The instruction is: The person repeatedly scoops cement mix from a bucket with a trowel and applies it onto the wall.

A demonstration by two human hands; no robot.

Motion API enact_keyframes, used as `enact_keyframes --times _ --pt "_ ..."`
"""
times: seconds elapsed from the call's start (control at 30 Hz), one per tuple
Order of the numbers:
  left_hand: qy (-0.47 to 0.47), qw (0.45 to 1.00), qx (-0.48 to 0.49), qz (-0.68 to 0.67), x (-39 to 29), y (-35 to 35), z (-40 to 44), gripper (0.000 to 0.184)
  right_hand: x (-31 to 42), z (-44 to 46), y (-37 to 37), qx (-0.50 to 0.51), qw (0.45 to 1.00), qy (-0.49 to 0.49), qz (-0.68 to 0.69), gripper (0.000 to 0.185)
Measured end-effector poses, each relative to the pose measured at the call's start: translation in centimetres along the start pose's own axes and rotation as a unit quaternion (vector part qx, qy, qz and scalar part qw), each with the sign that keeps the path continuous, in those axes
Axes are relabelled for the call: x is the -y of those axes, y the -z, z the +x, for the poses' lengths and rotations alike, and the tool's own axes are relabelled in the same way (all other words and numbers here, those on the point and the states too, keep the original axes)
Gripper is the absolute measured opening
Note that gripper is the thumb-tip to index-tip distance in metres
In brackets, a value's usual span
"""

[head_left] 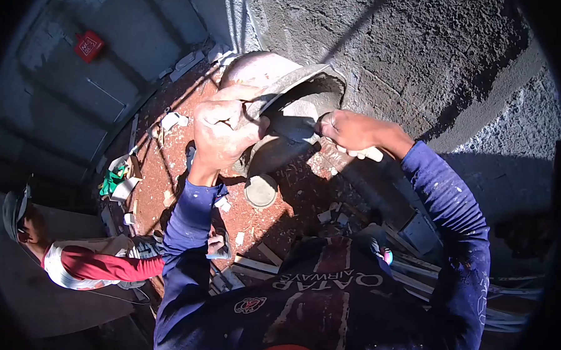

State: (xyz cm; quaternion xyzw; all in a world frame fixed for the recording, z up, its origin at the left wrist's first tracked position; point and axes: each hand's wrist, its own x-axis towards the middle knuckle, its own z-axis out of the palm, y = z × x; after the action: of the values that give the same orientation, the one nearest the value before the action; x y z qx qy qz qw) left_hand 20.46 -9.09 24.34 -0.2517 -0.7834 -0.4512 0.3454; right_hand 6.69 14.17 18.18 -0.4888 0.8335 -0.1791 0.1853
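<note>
In the head view, the left hand [226, 126] sits towards 10 o'clock from the centre, its forearm rising almost straight up out of a blue sleeve [191, 218], with the back of the hand turned to the camera. Its fingers are curled tightly over the rim of a bucket [260, 68], gripping its left edge. The bucket lies at 12 o'clock, between the hands, tilted so that its open mouth faces down and towards the person. The right hand [351, 129] is at 2 o'clock, its elbow bent outwards near 4 o'clock and the forearm slanting up and inwards. Its fingers are closed round the pale handle of a trowel [298, 127], whose end sticks out below the fist towards 4 o'clock; the blade points to 9 o'clock, at the bucket's mouth. Just below the bucket, near the centre, is a small round container [261, 191]. A rough plastered wall [417, 62] fills 1 o'clock, a red box [89, 46] shows at 10, and another person in red sleeves [107, 264] is at 8 o'clock
</note>
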Motion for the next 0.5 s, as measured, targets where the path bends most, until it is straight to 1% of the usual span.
enact_keyframes --times 0.03,0.07,0.1,0.13,0.17,0.2,0.23,0.3,0.33,0.37,0.4,0.43,0.5 --pt "-0.002 1.0 0.024 -0.019 -0.1 0.2 0.0 0.034 -1.8 0.5 -2.9 -0.046 0.998 0.05 0.0 0.049" --pt "0.04 0.998 0.034 -0.024 -0.2 0.4 -0.2 0.034 -1.0 0.0 -3.7 -0.019 0.995 0.06 0.071 0.047" --pt "0.068 0.997 0.017 -0.029 0.3 0.9 -0.7 0.035 0.3 -0.2 -4.4 0.009 0.987 0.071 0.143 0.046" --pt "0.085 0.996 0.01 -0.039 0.5 1.3 -1.0 0.036 1.5 -0.1 -4.9 0.047 0.966 0.027 0.253 0.045" --pt "0.103 0.993 0.001 -0.049 0.5 1.4 -1.4 0.037 2.6 -0.1 -5.7 0.088 0.929 -0.02 0.359 0.044" --pt "0.1 0.994 -0.012 -0.048 0.4 1.2 -1.8 0.039 2.5 0.7 -8.0 0.056 0.903 0.024 0.424 0.04" --pt "0.102 0.993 -0.015 -0.053 0.9 1.5 -2.4 0.037 3.4 1.4 -8.7 0.013 0.902 0.037 0.431 0.045" --pt "0.118 0.989 -0.07 -0.056 1.6 1.5 -3.4 0.034 5.1 1.9 -9.0 -0.007 0.871 0.029 0.491 0.04" --pt "0.124 0.988 -0.088 -0.03 2.3 2.0 -4.1 0.029 5.7 2.4 -8.9 0.001 0.871 0.031 0.491 0.04" --pt "0.136 0.98 -0.131 -0.059 2.5 1.7 -4.9 0.026 6.2 2.9 -8.8 0.007 0.857 0.028 0.514 0.036" --pt "0.137 0.973 -0.176 -0.06 3.1 1.4 -5.7 0.025 6.6 3.3 -8.8 0.013 0.843 0.024 0.537 0.034" --pt "0.136 0.963 -0.223 -0.062 3.6 1.0 -6.7 0.024 6.8 3.5 -9.1 0.023 0.844 0.025 0.535 0.034" --pt "0.207 0.933 -0.29 -0.058 4.9 0.3 -9.3 0.013 7.0 4.3 -9.9 -0.015 0.894 0.025 0.446 0.033"
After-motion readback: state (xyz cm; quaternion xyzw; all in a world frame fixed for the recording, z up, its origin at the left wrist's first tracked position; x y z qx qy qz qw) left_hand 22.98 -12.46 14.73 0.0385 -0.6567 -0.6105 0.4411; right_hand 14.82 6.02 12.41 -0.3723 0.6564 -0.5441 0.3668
